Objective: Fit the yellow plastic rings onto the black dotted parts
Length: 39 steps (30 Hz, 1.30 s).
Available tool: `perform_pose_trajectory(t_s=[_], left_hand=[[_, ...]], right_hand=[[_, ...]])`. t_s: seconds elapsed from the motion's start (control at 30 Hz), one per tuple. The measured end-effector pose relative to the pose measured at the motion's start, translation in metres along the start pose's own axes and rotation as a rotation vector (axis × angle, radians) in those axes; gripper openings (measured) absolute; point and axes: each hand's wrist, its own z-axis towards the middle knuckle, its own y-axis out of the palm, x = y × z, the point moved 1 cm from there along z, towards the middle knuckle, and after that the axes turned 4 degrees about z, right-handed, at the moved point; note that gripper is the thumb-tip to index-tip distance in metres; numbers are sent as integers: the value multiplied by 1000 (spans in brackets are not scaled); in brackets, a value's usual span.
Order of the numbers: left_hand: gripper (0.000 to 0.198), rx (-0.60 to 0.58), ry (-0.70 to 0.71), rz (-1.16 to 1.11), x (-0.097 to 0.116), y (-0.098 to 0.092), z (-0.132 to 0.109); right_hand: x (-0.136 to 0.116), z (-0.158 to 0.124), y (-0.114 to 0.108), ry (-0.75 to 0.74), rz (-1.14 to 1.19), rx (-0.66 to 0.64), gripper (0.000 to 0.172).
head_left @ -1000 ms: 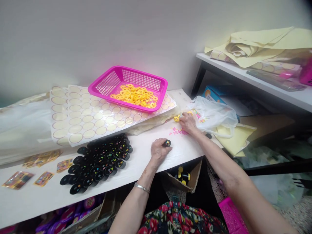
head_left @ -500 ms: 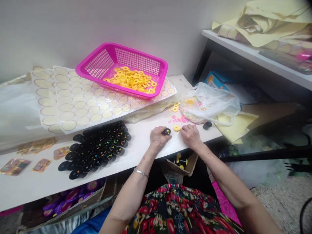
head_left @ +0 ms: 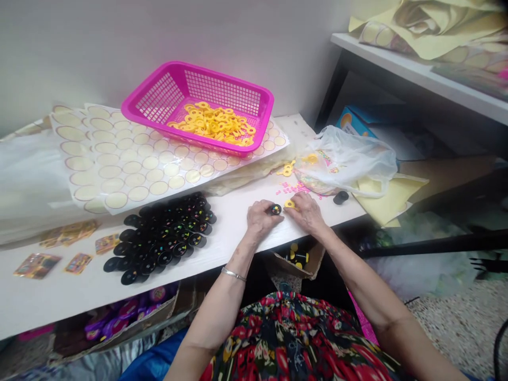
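White worktable (head_left: 238,222), left hand (head_left: 260,219) fingers pinching black cap (head_left: 274,209) lying sideways, dotted face rightward, right hand (head_left: 307,211) fingers holding yellow ring (head_left: 289,203)

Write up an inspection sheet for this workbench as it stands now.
Surface: white table, partly covered by round-sticker sheets.
Job's things: small black piece in left hand; yellow ring at right hand.
Clutter: cluster of black pieces, pink basket of yellow rings, plastic bag, pink bits, printed cards.
Grippers: both hands pinching, close together.
Cables: dark cable on floor, right edge.
Surroundings: side shelf with yellow paper; boxes under table.
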Motion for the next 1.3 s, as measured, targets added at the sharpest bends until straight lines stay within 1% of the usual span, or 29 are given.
perform_pose_trajectory(t_s=[0.07, 0.1, 0.17, 0.23, 0.33, 0.53, 0.67, 0.73, 0.8, 0.87, 0.93, 0.97, 1.03, 1.1, 1.17, 1.23, 1.3], left_hand=[[28, -4, -3, 19, 3, -2, 0], [27, -8, -8, 27, 4, -2, 0], [23, -27, -13, 37, 6, -4, 0], [21, -45, -8, 41, 7, -5, 0], [18, -39, 1, 45, 5, -4, 0], [19, -36, 16, 55, 2, -1, 0], [19, -52, 8, 14, 4, -4, 0], [21, -86, 18, -89, 3, -8, 0], [27, -121, -12, -302, 0, -13, -1], [32, -131, -121, -559, -3, -17, -1], [32, -129, -256, -727, -3, -17, -2], [31, -138, -301, -763, -2, -16, -2], [33, -148, -341, -775, 3, -12, -3], [34, -130, -345, -747, 8, -8, -4], [31, -91, -339, -707, 11, -6, -5], [29, -70, -325, -686, 12, -6, -6], [28, -60, -314, -696, 13, -6, -7]], right_hand=[[-4, 1, -1, -19, 151, 53, 20], [-7, 1, -2, -44, 212, 56, 20], [-15, 3, -5, -102, 273, 21, 20], [-23, 5, -7, -137, 263, -24, 20], [-30, 8, -9, -146, 201, -66, 18], [-35, 10, -11, -150, 115, -146, 13], [-37, 10, -13, -131, 81, -167, 11], [-38, 10, -13, -121, 64, -167, 11], [-39, 9, -13, -117, 42, -164, 13], [-39, 9, -13, -117, 15, -161, 15], [-41, 10, -14, -117, -4, -162, 15], [-41, 11, -15, -116, -5, -164, 15], [-42, 12, -15, -111, 9, -175, 15], [-41, 12, -13, -92, 53, -185, 17], [-39, 12, -9, -57, 152, -169, 18], [-36, 11, -5, -2, 323, -130, 18], [-34, 10, -2, 82, 544, -103, 20]])
